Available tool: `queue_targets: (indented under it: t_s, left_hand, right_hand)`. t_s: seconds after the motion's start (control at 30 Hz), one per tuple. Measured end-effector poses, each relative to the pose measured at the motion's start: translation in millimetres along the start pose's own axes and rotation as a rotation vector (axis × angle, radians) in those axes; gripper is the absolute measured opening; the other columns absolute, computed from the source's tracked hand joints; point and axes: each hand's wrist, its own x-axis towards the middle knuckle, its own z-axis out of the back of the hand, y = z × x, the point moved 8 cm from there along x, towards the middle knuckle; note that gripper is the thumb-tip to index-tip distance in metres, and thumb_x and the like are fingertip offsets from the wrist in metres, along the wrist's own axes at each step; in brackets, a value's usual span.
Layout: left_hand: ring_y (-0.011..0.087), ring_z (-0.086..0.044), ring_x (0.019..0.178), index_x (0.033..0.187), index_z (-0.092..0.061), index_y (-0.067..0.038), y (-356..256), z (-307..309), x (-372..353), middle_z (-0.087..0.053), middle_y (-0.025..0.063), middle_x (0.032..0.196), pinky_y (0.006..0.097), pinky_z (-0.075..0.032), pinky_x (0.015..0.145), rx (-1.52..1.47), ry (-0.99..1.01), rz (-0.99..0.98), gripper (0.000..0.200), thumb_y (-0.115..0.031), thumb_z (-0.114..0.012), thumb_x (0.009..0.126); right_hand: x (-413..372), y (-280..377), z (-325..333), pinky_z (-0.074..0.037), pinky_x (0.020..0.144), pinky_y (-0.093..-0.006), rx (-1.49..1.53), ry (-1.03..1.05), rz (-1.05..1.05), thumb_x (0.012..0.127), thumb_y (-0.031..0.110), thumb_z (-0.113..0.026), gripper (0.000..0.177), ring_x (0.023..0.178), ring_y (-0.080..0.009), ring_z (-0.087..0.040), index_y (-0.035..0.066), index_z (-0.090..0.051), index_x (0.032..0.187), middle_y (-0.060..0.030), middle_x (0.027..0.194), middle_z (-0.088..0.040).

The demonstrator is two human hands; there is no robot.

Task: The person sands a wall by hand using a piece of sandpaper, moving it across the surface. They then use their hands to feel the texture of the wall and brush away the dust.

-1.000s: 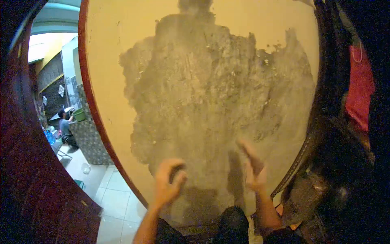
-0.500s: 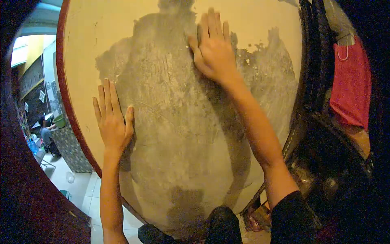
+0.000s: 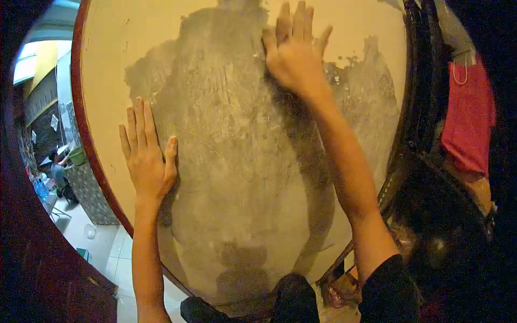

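A cream-painted wall (image 3: 107, 59) fills the middle of the head view, with a large bare grey patch (image 3: 226, 134) where the paint is gone. My left hand (image 3: 148, 167) lies flat at the patch's left edge, fingers stretched up and thumb out to the side. Higher up, my right hand (image 3: 297, 59) rests against the wall at the patch's ragged upper edge, its fingers spread and slightly smeared by motion. Neither hand holds anything visible. Both palms are hidden against the wall.
A dark red edging (image 3: 78, 102) borders the wall at left. Beyond it, a person (image 3: 60, 171) is near a green container (image 3: 77, 156) in a tiled room. At right hang black bags or clothing (image 3: 425, 81) and a red cloth (image 3: 469, 118). My dark-clad knees (image 3: 295, 299) are below.
My right hand has shifted a little up and to the right along the wall, and its fingers are spread wider. The left hand stays at the same spot on the wall.
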Motion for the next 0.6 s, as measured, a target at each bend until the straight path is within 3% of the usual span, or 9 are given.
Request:
queue_targets:
  t_s: [0.03, 0.13, 0.23, 0.43, 0.6]
  left_hand:
    - [0.0314, -0.015, 0.145, 0.148, -0.022, -0.002, 0, 0, -1, -0.022, 0.0141, 0.156, 0.046, -0.008, 0.117, 0.01, 0.008, 0.0, 0.067, -0.031, -0.047, 0.093]
    - [0.0316, -0.016, 0.145, 0.148, -0.023, -0.002, -3, 2, 0, -0.023, 0.0141, 0.155, 0.046, -0.008, 0.117, 0.01, 0.013, 0.007, 0.067, -0.029, -0.047, 0.093]
    - [0.0318, -0.016, 0.145, 0.148, -0.024, -0.003, -3, 4, 1, -0.023, 0.014, 0.155, 0.0458, -0.008, 0.117, -0.011, -0.001, 0.012, 0.066, -0.029, -0.048, 0.092]
    - [0.0312, -0.017, 0.144, 0.148, -0.026, -0.002, -1, 2, -2, -0.024, 0.0126, 0.155, 0.0469, -0.01, 0.116, -0.022, -0.022, 0.023, 0.068, -0.029, -0.051, 0.091]
    - [0.0316, -0.017, 0.144, 0.148, -0.027, -0.002, -1, 3, -1, -0.024, 0.012, 0.155, 0.0474, -0.01, 0.116, -0.016, -0.021, 0.037, 0.067, -0.029, -0.05, 0.091]
  right_hand:
    - [19, -2, -4, -0.006, 0.111, -0.0642, 0.0, 0.0, -0.004, 0.098, 0.046, -0.033, 0.062, 0.144, -0.0374, -0.015, 0.008, -0.031, 0.146, -0.0215, 0.155, -0.016]
    - [96, -24, -20, 0.002, 0.113, -0.0592, 0.081, 0.272, -0.21, 0.101, 0.042, -0.024, 0.067, 0.145, -0.0389, -0.003, -0.002, -0.008, 0.149, -0.0283, 0.154, -0.005]
    - [95, -27, -27, 0.004, 0.11, -0.0634, 0.057, 0.216, -0.143, 0.101, 0.043, -0.021, 0.067, 0.145, -0.0391, 0.001, 0.0, -0.005, 0.15, -0.0274, 0.155, -0.001]
    - [3, -6, -1, 0.005, 0.11, -0.0647, 0.005, 0.344, -0.024, 0.102, 0.042, -0.019, 0.066, 0.145, -0.0403, 0.001, 0.0, -0.003, 0.15, -0.0283, 0.155, 0.0]
    - [53, -13, -20, 0.005, 0.109, -0.0654, -0.028, 0.32, -0.076, 0.102, 0.042, -0.019, 0.066, 0.144, -0.0413, 0.002, 0.0, -0.003, 0.15, -0.0305, 0.154, 0.001]
